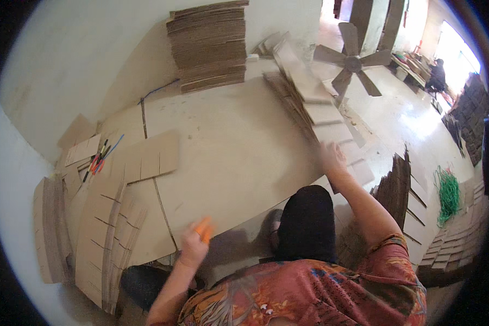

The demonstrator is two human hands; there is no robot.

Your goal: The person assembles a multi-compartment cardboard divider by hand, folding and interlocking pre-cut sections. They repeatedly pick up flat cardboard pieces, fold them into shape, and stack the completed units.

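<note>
My right hand, blurred, is at the near end of an overlapping row of cardboard pieces along the table's right side. Whether its fingers grip a piece is unclear. Over the near edge of the pale tabletop is my left hand. Something orange is at its fingers, a covering or a held item; blur hides which. A slotted cardboard piece lies flat at the left of the table. Nearer me, slotted cardboard strips lie in a fanned pile.
Against the wall rises a tall cardboard stack. Pens lie at the far left. A fan stands beyond the right row. On the floor to the right are green strings and more cardboard stacks. A person sits far off.
</note>
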